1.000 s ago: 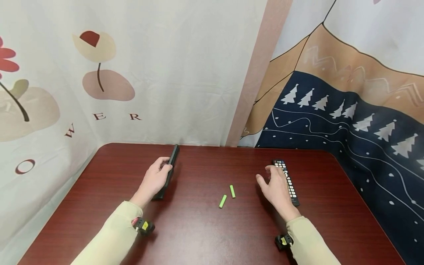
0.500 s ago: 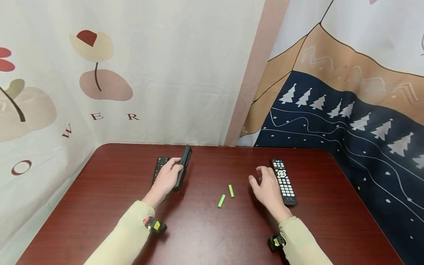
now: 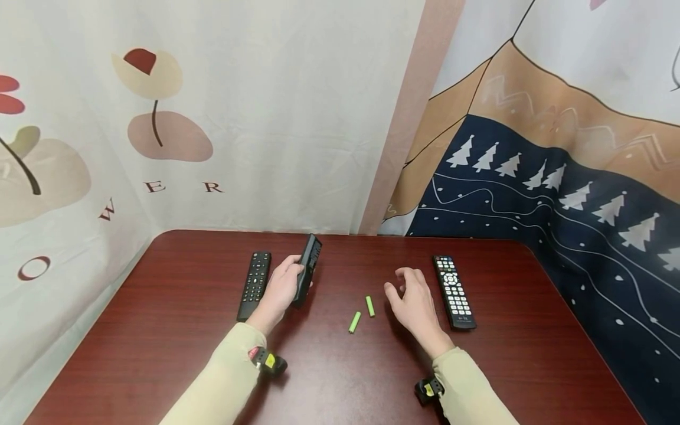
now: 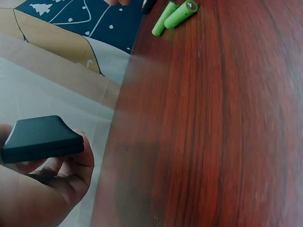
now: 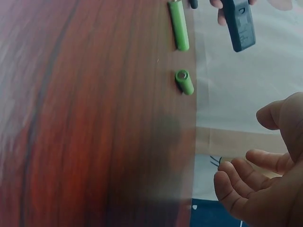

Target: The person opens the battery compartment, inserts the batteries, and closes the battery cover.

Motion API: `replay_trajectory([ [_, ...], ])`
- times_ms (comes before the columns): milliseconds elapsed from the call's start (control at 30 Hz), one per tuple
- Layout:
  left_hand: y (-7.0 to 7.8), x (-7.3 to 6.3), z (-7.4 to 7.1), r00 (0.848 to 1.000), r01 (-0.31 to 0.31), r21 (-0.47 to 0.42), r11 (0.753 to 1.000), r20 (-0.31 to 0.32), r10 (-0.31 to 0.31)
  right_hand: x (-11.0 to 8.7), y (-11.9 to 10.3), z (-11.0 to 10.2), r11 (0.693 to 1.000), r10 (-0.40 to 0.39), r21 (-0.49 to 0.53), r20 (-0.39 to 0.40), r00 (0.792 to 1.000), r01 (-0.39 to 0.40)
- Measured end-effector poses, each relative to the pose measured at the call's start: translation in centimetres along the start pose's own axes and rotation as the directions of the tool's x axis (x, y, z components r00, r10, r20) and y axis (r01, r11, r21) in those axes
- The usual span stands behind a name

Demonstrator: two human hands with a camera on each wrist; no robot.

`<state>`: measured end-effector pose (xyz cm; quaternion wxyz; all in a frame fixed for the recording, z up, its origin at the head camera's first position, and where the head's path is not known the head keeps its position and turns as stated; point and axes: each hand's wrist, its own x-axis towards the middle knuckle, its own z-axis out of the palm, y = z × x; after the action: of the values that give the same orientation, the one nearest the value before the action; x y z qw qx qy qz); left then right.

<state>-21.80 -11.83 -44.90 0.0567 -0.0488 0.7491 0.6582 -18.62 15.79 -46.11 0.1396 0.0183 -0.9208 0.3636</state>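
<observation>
My left hand grips a black remote control above the table, thumb on one side and fingers on the other. The remote stands on its edge, and its back shows in the right wrist view. In the left wrist view its near end points at the camera. Two green batteries lie between the hands, closer to the right one. My right hand hovers to their right, fingers loosely bent and holding nothing. In the right wrist view, thumb and fingers stand apart.
A second black remote lies on the table just left of my left hand. A third remote, with white buttons, lies right of my right hand. The dark red table ends at a printed curtain at the back.
My left hand has moved right with the held remote and turned it so its back begins to show. The remote on the left has come into view. My right hand has shifted left.
</observation>
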Motion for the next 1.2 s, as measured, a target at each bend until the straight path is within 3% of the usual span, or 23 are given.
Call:
replay_trajectory([
  [533,0.4,0.2,2.2,1.000,0.008,-0.215,0.977,0.000,-0.008,-0.2,-2.6,2.3,0.995,-0.037,0.096,-0.008,0.999,0.038],
  [967,0.0,0.2,4.1,1.000,0.014,-0.412,0.911,0.028,-0.003,-0.4,-4.4,3.6,0.978,-0.058,0.200,0.013,0.998,0.054],
  [1200,0.1,0.2,5.4,0.998,0.054,-0.474,0.879,0.042,-0.038,-0.7,-5.0,4.3,0.965,-0.060,0.257,0.005,0.998,0.057],
])
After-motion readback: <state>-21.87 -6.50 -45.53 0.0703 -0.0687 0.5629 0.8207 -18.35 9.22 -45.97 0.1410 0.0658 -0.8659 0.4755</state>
